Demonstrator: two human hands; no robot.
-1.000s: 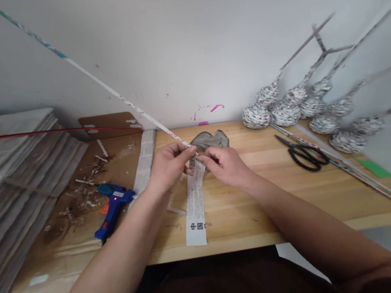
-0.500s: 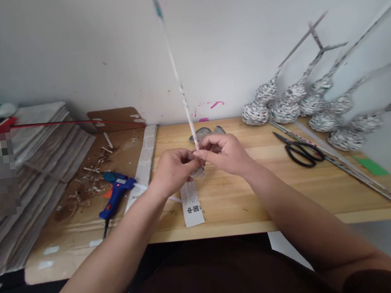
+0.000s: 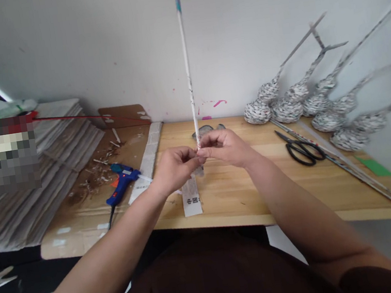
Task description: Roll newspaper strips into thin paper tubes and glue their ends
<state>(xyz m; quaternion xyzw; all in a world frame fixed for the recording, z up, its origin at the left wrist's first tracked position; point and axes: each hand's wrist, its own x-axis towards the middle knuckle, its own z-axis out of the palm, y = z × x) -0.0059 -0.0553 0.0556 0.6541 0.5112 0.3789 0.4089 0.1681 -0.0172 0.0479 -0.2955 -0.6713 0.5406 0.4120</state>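
A long, thin rolled-paper stick, white with a blue patch near the top, stands upright between my hands. My right hand pinches it near its lower end with thumb and forefinger. Close against it, my left hand is closed with its fingertips at the same spot, on the stick's base. Below the fingers a small piece of printed paper shows, mostly hidden. A printed paper strip hangs or lies just under my left hand; I cannot tell whether it is attached to the stick.
A blue glue gun lies on cardboard at left, beside a tall stack of newspaper. Black-handled scissors, long paper sticks and several woven paper gourds lie at right. A grey object sits behind my hands.
The stick has swung from a leftward lean to nearly vertical. Both hands keep their pinch at its lower end, and the view has shifted slightly.
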